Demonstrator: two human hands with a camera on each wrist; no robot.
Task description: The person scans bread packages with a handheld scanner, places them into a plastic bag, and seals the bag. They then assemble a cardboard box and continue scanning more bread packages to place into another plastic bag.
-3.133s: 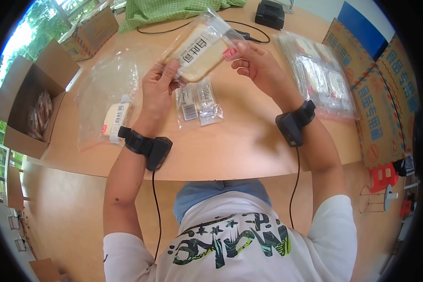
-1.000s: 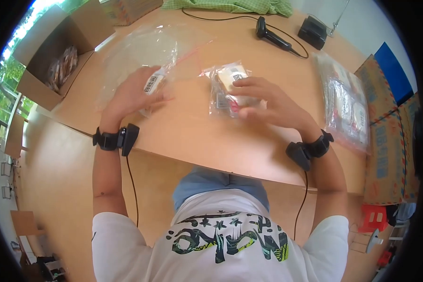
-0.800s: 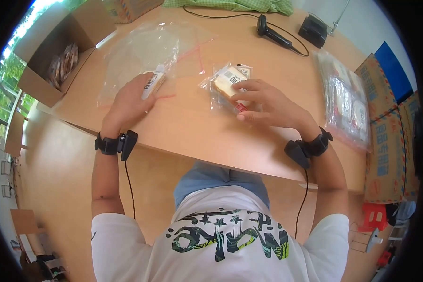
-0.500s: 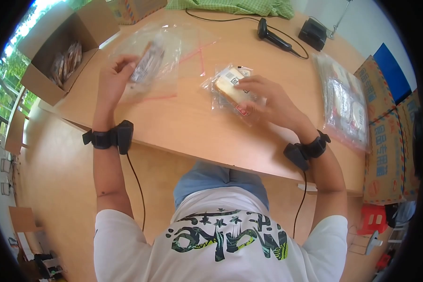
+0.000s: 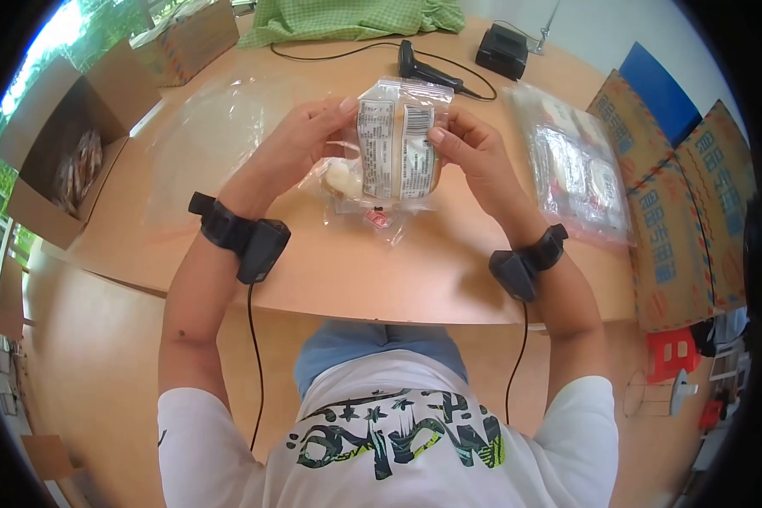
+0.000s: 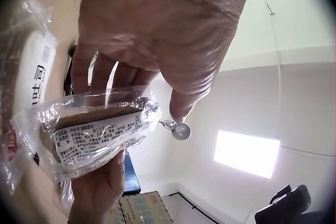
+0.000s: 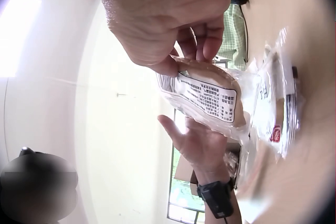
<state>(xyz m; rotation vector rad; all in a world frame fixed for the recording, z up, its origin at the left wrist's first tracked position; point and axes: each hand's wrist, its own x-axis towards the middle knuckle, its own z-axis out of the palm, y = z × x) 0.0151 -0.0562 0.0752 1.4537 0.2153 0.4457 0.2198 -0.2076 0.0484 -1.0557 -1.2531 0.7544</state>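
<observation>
Over the middle of the table, my right hand [image 5: 476, 157] pinches a clear packet of sliced bread [image 5: 398, 152] by its right side, thumb on the front. Its printed label and barcode face me. My left hand [image 5: 305, 140] is at the packet's left edge. In the left wrist view, the left fingers reach behind the packet [image 6: 100, 134] while the thumb stands apart from it. The right wrist view shows the left palm [image 7: 202, 148] spread beyond the packet [image 7: 205, 95]. Below lies another bread packet [image 5: 345, 179] with a red mark, partly hidden by the raised one.
A clear plastic bag [image 5: 203, 140] lies flat on the left, beside an open cardboard box [image 5: 38, 165] holding several packets. Bagged packets [image 5: 571, 161] are stacked on the right, before printed cartons [image 5: 690, 212]. At the back are a barcode scanner [image 5: 423, 68] and green checked cloth [image 5: 356, 17].
The left hand has come rightward from the plastic bag with a bread packet, which the right hand now holds up. The right hand has risen from the packets on the table.
</observation>
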